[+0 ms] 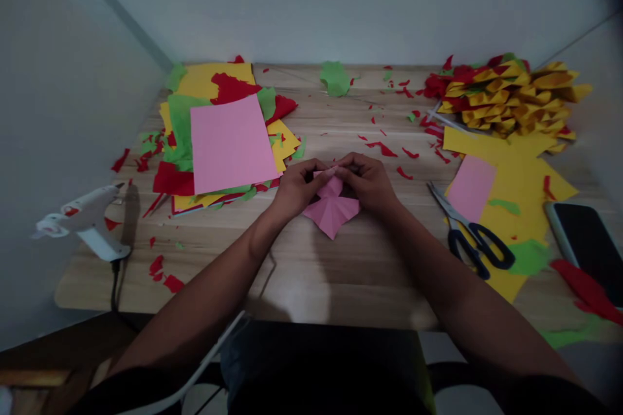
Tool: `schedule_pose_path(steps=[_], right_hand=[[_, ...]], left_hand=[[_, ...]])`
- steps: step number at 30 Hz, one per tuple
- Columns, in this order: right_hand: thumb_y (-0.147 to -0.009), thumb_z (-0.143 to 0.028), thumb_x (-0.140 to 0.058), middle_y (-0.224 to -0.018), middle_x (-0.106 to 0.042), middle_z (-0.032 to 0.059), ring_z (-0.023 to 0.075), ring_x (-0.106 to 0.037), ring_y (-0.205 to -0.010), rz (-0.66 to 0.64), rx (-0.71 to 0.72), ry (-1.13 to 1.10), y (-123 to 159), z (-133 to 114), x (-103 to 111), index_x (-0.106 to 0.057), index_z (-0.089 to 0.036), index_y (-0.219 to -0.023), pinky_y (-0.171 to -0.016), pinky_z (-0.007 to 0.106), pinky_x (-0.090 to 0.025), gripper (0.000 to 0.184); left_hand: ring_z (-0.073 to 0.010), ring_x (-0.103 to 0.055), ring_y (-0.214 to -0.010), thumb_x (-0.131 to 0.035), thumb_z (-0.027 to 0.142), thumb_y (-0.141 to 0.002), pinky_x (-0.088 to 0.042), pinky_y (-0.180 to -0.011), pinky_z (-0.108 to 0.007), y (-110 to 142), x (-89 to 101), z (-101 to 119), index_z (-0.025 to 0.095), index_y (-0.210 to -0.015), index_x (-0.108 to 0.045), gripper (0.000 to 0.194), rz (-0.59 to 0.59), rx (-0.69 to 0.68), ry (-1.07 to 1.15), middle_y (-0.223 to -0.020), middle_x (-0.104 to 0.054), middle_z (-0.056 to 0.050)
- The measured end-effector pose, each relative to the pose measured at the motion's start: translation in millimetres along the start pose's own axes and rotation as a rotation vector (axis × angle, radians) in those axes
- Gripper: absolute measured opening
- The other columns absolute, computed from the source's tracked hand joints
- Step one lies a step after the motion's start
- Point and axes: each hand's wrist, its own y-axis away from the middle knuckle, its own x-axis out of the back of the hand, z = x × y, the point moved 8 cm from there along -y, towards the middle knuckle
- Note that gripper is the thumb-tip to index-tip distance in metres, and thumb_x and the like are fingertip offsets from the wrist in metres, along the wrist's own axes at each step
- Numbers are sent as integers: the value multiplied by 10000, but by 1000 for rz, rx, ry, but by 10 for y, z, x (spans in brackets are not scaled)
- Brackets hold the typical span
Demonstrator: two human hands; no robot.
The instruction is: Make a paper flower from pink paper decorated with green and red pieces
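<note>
A creased piece of pink paper (333,213) is held up in front of me over the middle of the table. My left hand (300,187) pinches its upper left part between thumb and fingers. On the other side, my right hand (368,183) grips the upper right part, with both thumbs close together near the top. The lower part spreads out into folded points below my hands. Some of the top edge is hidden behind my fingers.
A white glue gun (90,217) stands at the left. A pink sheet (232,144) tops a pile of coloured paper. Dark-handled scissors (470,233) lie right of my hands, near a phone (586,240). Folded yellow paper pieces (516,100) are heaped at the back right, with red scraps (382,148) scattered about.
</note>
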Motion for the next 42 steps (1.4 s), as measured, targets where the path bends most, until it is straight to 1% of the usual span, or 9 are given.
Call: schedule_pose_path(steps=[4,8,12,15,18,25,30,37,42], right_hand=[[-826,-482,-715,-699,-642,-22,123,-542,-591,-29,-10,8,14,7,-21,-685,-231,-973,-552,260,-457,293],[-845,-529,-709,-670,-626,-33,118,-524,-559,-43,16,14,45,-41,-37,-669,-238,-1081,-542,257,-441,378],[-894,-660,-592,-622,-581,-24,123,-514,-528,4,70,16,60,-107,-5,-692,-219,-962,-512,264,-421,457],[-825,-706,-646,-613,-583,-22,121,-513,-509,12,38,10,49,-102,-7,-669,-209,-856,-499,267,-425,498],[-722,-643,-782,-634,-601,-17,114,-522,-550,-26,23,99,38,-114,-47,-637,-196,-748,-530,257,-425,471],[-778,-606,-735,-599,-580,-16,96,-461,-531,-49,-25,163,46,-91,-56,-639,-178,-664,-497,241,-360,453],[-785,-594,-711,-572,-584,-16,104,-483,-506,44,-32,94,34,-97,30,-627,-192,-660,-480,243,-384,430],[-818,-541,-696,-586,-578,-20,111,-507,-513,106,-37,40,22,-55,111,-610,-210,-700,-492,253,-420,362],[-765,-462,-752,-698,-619,-24,135,-571,-594,64,-22,-23,-3,-59,96,-628,-244,-958,-539,271,-460,316]], left_hand=[[-90,-453,-559,-717,443,-795,-347,-506,-214,2,4,-10,161,-759,-668,289,-5,46,22,-655,-578,17],[-100,-529,-620,-759,425,-762,-409,-561,-220,-8,6,-17,155,-813,-701,281,8,28,49,-740,-659,-11],[-102,-529,-623,-760,429,-762,-410,-576,-229,-27,24,-72,158,-766,-680,282,54,38,124,-715,-651,-8],[-96,-515,-613,-761,423,-763,-394,-574,-228,-35,39,-99,161,-749,-653,284,78,40,177,-693,-626,3],[-97,-511,-624,-775,421,-754,-397,-585,-227,-35,48,-90,162,-755,-650,287,87,29,190,-696,-618,9],[-90,-463,-588,-704,389,-812,-362,-543,-216,-21,46,-79,170,-751,-623,241,94,41,214,-662,-561,21],[-86,-490,-587,-694,374,-816,-385,-527,-201,-40,76,-103,178,-856,-648,205,132,62,301,-713,-596,13],[-91,-574,-613,-774,297,-720,-451,-553,-204,-18,17,-129,176,-988,-646,320,14,146,373,-809,-665,-6],[-95,-589,-614,-792,279,-711,-473,-573,-213,-31,82,-172,183,-1019,-650,352,84,146,364,-789,-655,4]])
